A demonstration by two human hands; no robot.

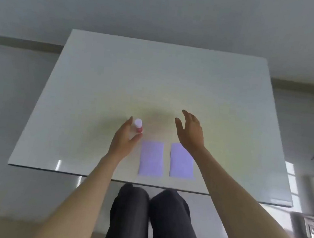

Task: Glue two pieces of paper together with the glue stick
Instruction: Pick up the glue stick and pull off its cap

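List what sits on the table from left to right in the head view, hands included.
Left hand → glue stick → left purple paper → right purple paper. The right hand hangs above the right paper, overlapping it, so its place is unclear.

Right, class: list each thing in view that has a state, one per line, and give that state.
glue stick: upright, cap on, between the left hand's fingers
left hand: curled around it
right hand: open, empty
left paper: flat, separate
right paper: flat, separate, partly under the right wrist
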